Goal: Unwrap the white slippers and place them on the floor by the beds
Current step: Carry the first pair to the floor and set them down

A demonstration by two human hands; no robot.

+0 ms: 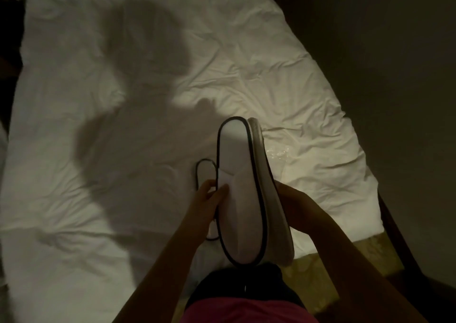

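Rumpled bed (148,149) below; both hands, left (207,201) and right (293,201), grip one slipper (244,199) mid-length. Light, floppy; hold by sole edges.

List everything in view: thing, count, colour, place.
slipper in hand: one, white with dark trim, held above the bed between both hands
slipper on bed: one, white with dark trim, partly hidden behind the held one
plastic wrapper: one, clear, on the sheet right of the slippers
bed sheet: one, white, wrinkled, fills most of the view
bed frame: one, dark, right edge
left hand: grips the held slipper's strap edge
right hand: supports its sole side
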